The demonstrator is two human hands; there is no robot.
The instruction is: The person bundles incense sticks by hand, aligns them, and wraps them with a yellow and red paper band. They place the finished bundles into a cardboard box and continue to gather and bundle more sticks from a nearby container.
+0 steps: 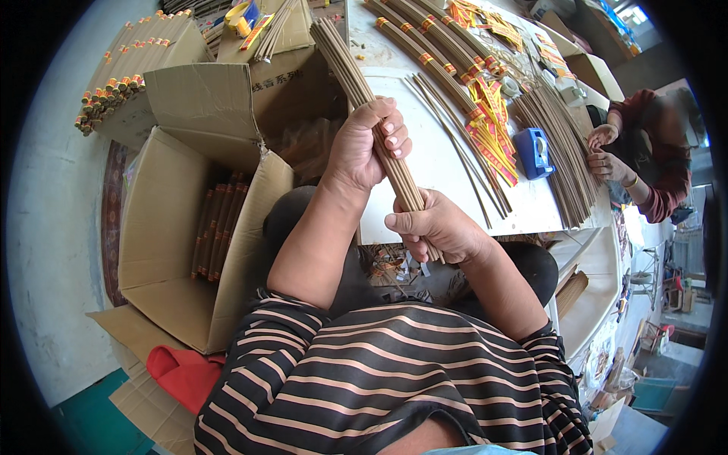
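Observation:
A bundle of long brown incense sticks (339, 61) slants across the front of the white table, held in both hands. My left hand (369, 144) is wrapped round its middle. Lower down, my right hand (432, 224) closes round the near end, and a few stick tips poke out below the fingers. No paper band shows on this bundle. A few loose incense sticks (462, 155) lie on the table to the right of my hands. Beyond them are banded incense bundles (428, 57) with red and yellow wraps.
Red-yellow paper strips (493, 140) lie beside a blue tape dispenser (535, 153). A wide pile of sticks (557, 159) is near a co-worker's hands (613, 165) at right. An open cardboard box (167, 227) holding wrapped bundles stands left. More banded bundles (133, 64) are stacked far left.

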